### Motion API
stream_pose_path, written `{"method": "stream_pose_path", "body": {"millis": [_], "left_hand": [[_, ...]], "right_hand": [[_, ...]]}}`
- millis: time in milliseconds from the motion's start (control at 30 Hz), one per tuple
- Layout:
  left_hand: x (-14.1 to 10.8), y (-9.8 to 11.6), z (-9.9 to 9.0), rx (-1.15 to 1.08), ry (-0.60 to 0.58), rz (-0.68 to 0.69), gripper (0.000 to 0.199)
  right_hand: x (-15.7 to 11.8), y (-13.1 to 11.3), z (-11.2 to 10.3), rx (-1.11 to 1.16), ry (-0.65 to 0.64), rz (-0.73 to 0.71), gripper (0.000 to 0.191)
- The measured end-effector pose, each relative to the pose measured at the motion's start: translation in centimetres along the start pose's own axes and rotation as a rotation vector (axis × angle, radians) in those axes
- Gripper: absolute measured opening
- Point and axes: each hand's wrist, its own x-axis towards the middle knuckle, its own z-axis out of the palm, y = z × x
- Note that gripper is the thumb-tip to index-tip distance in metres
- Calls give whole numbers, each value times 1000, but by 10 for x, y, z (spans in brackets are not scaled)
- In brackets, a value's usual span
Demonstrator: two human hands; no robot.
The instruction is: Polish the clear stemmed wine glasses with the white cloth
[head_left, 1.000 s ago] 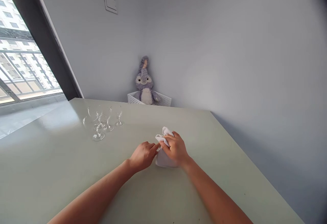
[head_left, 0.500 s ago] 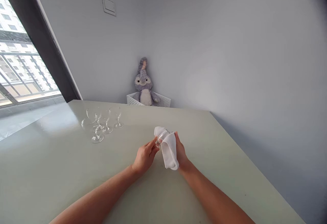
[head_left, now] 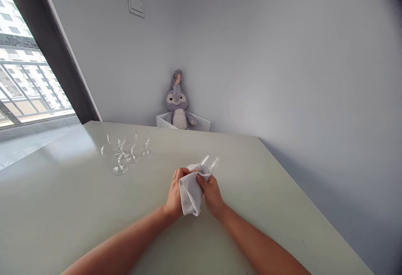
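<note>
A clear wine glass [head_left: 210,165] is held above the table, tilted with its bowl pointing away and to the right. A white cloth [head_left: 192,191] wraps its lower part and hangs down toward me. On the left side, my left hand [head_left: 176,191] is closed around the glass's covered lower end, its fingertips partly hidden by the cloth. My right hand [head_left: 212,193] grips the cloth against the glass just below the bowl, thumb on top. The stem and foot are hidden.
Several clear stemmed glasses [head_left: 120,168] stand upright in a group at the left of the pale green table [head_left: 251,208]. Behind the far edge, a grey plush rabbit [head_left: 179,105] sits in a white perforated basket [head_left: 201,124]. Walls border the back and right; a window is at left.
The cloth has shifted left, from the right hand's side to between both hands. The glass's bowl now shows uncovered at the upper right. My right hand has turned so its thumb lies on top.
</note>
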Motion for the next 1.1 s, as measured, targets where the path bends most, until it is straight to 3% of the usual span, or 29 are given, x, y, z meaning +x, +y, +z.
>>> {"method": "stream_pose_path", "body": {"millis": [67, 100, 167, 300, 400, 533, 700, 767, 833, 900, 1000, 1100], "left_hand": [[7, 1, -9, 79, 22, 93, 30], [11, 2, -14, 68, 16, 76, 33], [17, 3, -20, -85, -62, -75, 39], [22, 4, -23, -573, -447, -413, 51], [22, 1, -22, -745, -512, -506, 60], [21, -4, -19, -676, -320, -469, 58], [17, -4, -13, -601, -134, -451, 57], [16, -4, -11, -627, -77, -459, 53], [17, -7, -10, -683, -11, -480, 50], [18, -10, -9, -748, 54, -528, 46], [20, -14, -10, -805, 123, -572, 43], [21, -12, -12, -795, 138, -518, 44]], "right_hand": [[5, -3, -5, 57, 12, 39, 29], [7, -4, -8, 87, -4, 83, 29], [7, -6, -11, 152, -97, 214, 30], [1, -6, -11, 232, -339, 466, 31], [-1, -6, -10, 148, -432, 495, 29], [2, -10, -11, -335, -439, 207, 26], [6, -11, -16, -1289, -233, -317, 13], [7, -9, -19, -1538, -174, -565, 15], [10, -6, -21, -1645, -152, -774, 20], [12, -4, -23, -1651, -157, -890, 23], [14, -3, -26, -1560, -190, -899, 29], [14, -5, -30, -1390, -178, -806, 38]]}}
